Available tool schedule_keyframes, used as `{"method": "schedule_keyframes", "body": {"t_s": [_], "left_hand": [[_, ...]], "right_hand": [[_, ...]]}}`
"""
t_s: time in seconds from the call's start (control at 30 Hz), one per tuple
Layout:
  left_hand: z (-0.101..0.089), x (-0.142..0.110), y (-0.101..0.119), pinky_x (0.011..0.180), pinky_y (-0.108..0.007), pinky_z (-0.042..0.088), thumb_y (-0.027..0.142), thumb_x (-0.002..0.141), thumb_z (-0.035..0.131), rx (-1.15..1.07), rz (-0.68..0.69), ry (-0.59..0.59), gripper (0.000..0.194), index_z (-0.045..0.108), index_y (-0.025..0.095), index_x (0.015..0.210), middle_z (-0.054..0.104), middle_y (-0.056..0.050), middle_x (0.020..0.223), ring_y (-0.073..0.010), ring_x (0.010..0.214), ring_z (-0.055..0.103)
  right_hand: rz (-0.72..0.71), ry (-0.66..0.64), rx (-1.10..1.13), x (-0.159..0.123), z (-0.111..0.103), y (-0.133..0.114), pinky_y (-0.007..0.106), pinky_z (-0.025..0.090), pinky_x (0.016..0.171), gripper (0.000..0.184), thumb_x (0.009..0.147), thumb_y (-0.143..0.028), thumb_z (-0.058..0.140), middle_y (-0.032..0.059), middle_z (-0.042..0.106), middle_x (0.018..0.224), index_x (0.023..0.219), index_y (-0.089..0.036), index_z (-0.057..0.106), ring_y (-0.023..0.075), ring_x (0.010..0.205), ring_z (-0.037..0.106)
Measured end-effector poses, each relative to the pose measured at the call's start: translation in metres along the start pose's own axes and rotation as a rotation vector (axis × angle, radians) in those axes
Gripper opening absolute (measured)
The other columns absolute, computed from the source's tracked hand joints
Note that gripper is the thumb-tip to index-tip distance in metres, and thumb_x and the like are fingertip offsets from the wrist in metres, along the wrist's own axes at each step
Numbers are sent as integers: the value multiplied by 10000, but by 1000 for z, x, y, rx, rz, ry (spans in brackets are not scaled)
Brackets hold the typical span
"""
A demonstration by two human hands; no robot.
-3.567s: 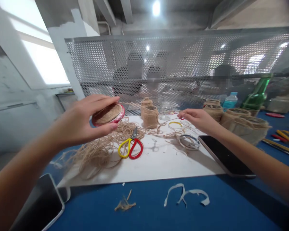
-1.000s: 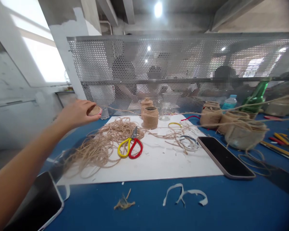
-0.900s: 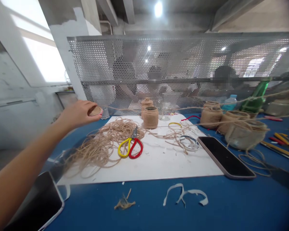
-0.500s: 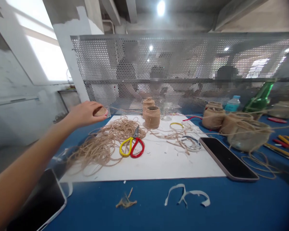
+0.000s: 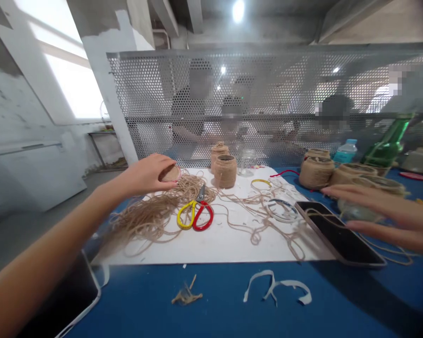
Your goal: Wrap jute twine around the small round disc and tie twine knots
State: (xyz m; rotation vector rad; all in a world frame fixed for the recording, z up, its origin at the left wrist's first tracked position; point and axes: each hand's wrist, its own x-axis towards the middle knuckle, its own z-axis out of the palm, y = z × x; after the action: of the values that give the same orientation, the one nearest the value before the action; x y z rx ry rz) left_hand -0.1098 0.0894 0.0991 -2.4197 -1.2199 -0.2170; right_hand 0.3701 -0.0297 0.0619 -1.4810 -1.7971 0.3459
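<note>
Brings brown disc (image 5: 169, 173) nearer the scissors (image 5: 203, 216) with left fingers (image 5: 163, 160) clasping its rim, right fingers (image 5: 356, 193) spread, seemingly empty; looks light, stiff, best held by the edge.

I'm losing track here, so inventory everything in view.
White board: one, on blue table
Twine heap: one, tan, board's left
Scissors: one pair, red-yellow handles, beside heap
Wrapped jars: two, tan, board's back; others right rear
Clear jar: one, board's back
Rings: two, yellow, blue-white, board's right
Phone: one, black, board's right edge
Device: one, dark, lower left
Bottles: two, green, blue, right rear
Disc: one, red, far right
String: one, red, board's back right
Strips: count unclear, white, table's front
Mesh screen: one, grey, behind
People: several, blurred, behind mesh
Left hand: one, its grip on one tan round piece
Right hand: one, open, over phone
</note>
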Motion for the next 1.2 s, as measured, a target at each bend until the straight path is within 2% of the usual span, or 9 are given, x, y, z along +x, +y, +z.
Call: {"method": "schedule_keyframes", "body": {"t_s": [0.07,0.2,0.37,0.53,0.73,0.9,0.97,1.07,1.2], "left_hand": [[-2,2,24,909,-365,368,536,753,461,-16,81,49,586,454,165,1208,528,-112,1169,-264,1073,464],[-2,0,73,975,-371,329,483,744,543,-71,259,112,713,294,149,1322,453,-146,1261,-265,1154,404],[2,-8,106,974,-440,324,517,711,595,-172,386,160,937,67,133,1383,428,-185,1265,-303,1166,391],[8,-12,117,958,-426,345,565,691,574,-227,494,198,1022,1,77,1382,425,-212,1239,-308,1140,396],[14,-13,125,975,-462,311,592,701,533,-231,486,252,1021,-26,79,1385,404,-221,1256,-337,1168,353],[5,-17,128,987,-463,298,599,691,556,-463,434,151,973,47,150,1388,347,-182,1326,-318,1191,334],[0,-19,131,978,-433,323,539,734,555,-606,373,95,864,107,177,1377,345,-157,1335,-287,1184,353],[-4,-19,135,942,-375,361,341,849,470,-726,259,79,525,271,199,1314,420,-121,1273,-224,1135,410],[-2,-15,140,813,-304,410,225,865,437,-752,180,64,225,505,186,1076,560,-64,1008,-165,928,508]], "right_hand": [[-132,-293,-170,7,35,-32,488,259,1042,441,683,-414,648,4,504,1269,1117,-407,573,321,1189,410],[-214,-330,-94,19,95,-86,480,297,1018,393,814,-439,481,-9,497,1277,1193,-341,512,267,1189,418],[-235,-362,143,41,135,-107,369,409,905,306,882,-362,393,54,606,1111,1084,-218,573,192,1022,544],[-320,-370,207,45,144,-107,322,394,864,261,877,-327,422,43,647,914,849,-183,639,173,928,557],[-128,-495,417,36,146,-107,303,411,802,218,860,-321,452,20,632,830,837,-185,621,166,868,561],[-52,-509,525,34,147,-102,279,408,749,206,841,-332,486,23,618,830,827,-170,614,140,778,549],[-45,-541,532,33,147,-101,267,409,722,201,840,-325,489,21,615,805,835,-170,616,130,737,545],[-70,-569,480,31,147,-100,255,407,688,212,846,-331,480,20,614,782,861,-175,622,125,707,541],[-117,-596,459,26,148,-105,241,410,673,218,846,-339,482,16,603,775,840,-171,621,121,723,542]]}}
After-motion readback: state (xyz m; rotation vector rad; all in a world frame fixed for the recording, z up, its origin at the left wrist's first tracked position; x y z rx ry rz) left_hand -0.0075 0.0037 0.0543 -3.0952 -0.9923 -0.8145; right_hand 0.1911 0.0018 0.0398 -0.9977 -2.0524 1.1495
